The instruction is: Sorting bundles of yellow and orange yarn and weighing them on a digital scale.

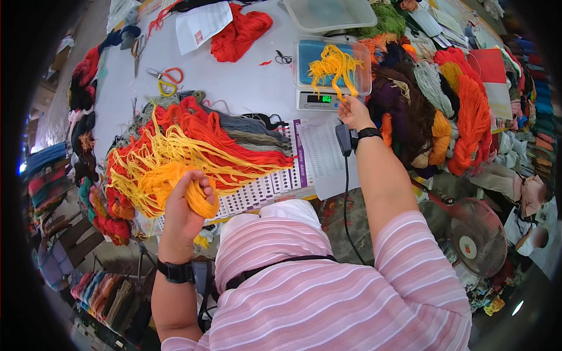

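My left hand (186,205) is closed around a hank of orange-yellow yarn (158,182), its loops hanging over the fingers. Under and beyond it lies a heap of red yarn (234,149), pale yellow yarn (136,161) and grey yarn (246,126). My right hand (355,112) is by the front of a digital scale (304,101), its fingertips pinching the loose end of a bright yellow yarn bundle (333,61). Most of that bundle rests in a clear plastic tray (365,73) on the scale, and its tail hangs over the tray's front edge.
Scissors with red and yellow handles (168,82) and metal shears (138,55) lie at the left. A printed sheet (328,158) and a hole-punched card (263,187) lie along the near edge. Many-coloured skeins (468,117) crowd the right; a fan (474,237) stands beside the table.
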